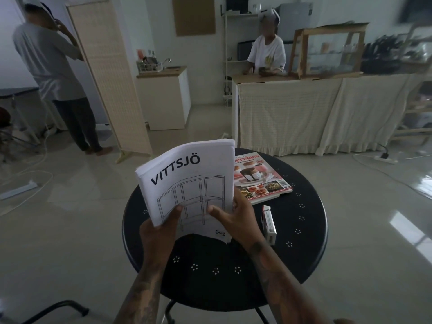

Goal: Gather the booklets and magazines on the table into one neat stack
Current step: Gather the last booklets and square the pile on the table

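Note:
A white booklet bundle (187, 181) with "VITTSJÖ" and a shelf drawing on its cover stands tilted upright above the round black table (304, 230). My left hand (160, 226) grips its lower left edge, thumb on the cover. At the lower right edge my right hand (236, 220) holds it, thumb in front and fingers behind. A colourful food magazine (259, 181) lies flat on the far right part of the table, partly hidden behind the booklets.
A small white and red box (268, 224) lies on the table to the right of my right hand. Behind the table stand a cloth-draped counter (292, 113) with a person behind it, a folding screen (109, 73), and another person at the left.

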